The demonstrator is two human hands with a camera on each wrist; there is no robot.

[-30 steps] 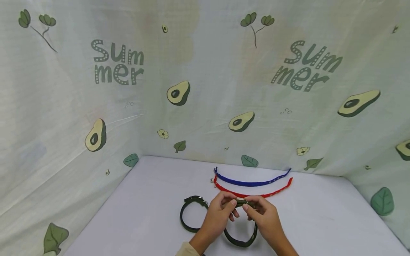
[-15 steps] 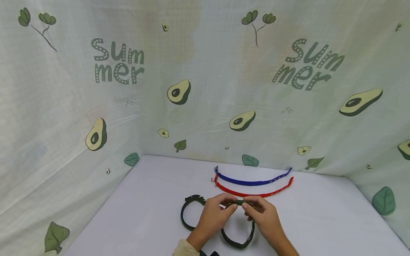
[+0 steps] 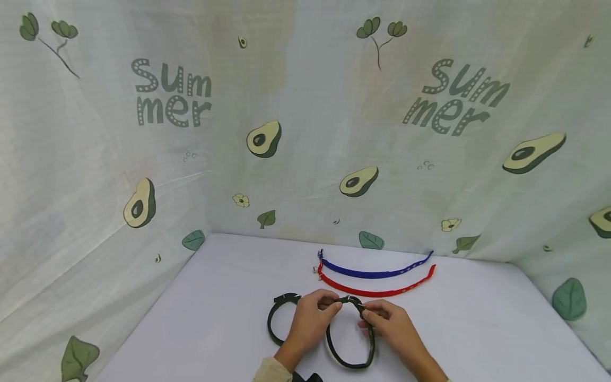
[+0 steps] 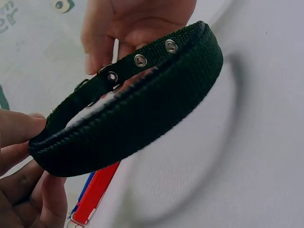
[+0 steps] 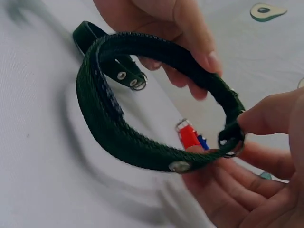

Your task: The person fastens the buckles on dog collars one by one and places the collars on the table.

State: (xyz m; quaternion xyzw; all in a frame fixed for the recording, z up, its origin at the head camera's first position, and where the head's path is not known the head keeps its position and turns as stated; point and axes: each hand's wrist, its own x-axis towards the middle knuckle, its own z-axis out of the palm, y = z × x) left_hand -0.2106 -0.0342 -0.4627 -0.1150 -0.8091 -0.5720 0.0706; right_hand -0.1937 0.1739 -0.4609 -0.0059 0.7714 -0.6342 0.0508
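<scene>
Fingers (image 5: pixel 194 33) of both hands (image 3: pixel 309 317) (image 3: pixel 391 322) grip a green collar (image 4: pixel 142 114).

Pale cloth (image 3: pixel 305 95) wraps the back and both sides here, and look at that print: avocados (image 3: pixel 264 139), green leaves (image 3: pixel 372 240), little yellow flowers (image 3: pixel 241 200), "summer" lettering (image 3: pixel 179 81) twice over! Below, the white table (image 3: pixel 200 307) runs right up to it under soft light.

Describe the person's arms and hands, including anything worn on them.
The left hand and right hand are ungloved, with no rings showing. A light beige sleeve ends on the left forearm; the right forearm is bare nearly to the picture's edge. A black thing beside the sleeve is cut off; I cannot tell whether it is worn.
</scene>
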